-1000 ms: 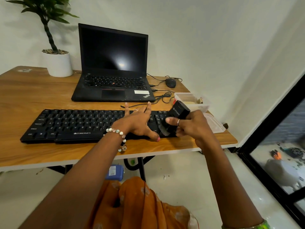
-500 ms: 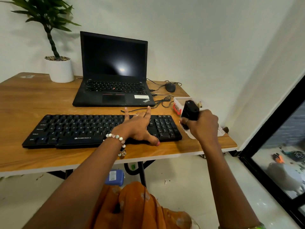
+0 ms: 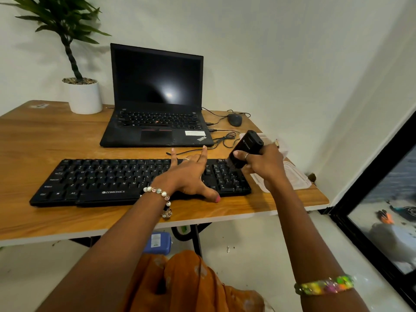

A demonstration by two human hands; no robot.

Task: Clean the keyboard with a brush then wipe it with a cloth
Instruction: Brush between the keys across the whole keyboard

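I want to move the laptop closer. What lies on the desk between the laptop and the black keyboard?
In the head view, only a thin black cable lies between laptop and keyboard; the left hand fingertips reach over it.

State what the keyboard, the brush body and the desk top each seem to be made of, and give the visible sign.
Keyboard: matte black plastic, judging by its dull moulded keys with printed legends.
Brush body: black plastic, probably satin, with a faint sheen and printed logo.
Desk top: wood-grain surface with a pale edge, probably laminate rather than solid wood.
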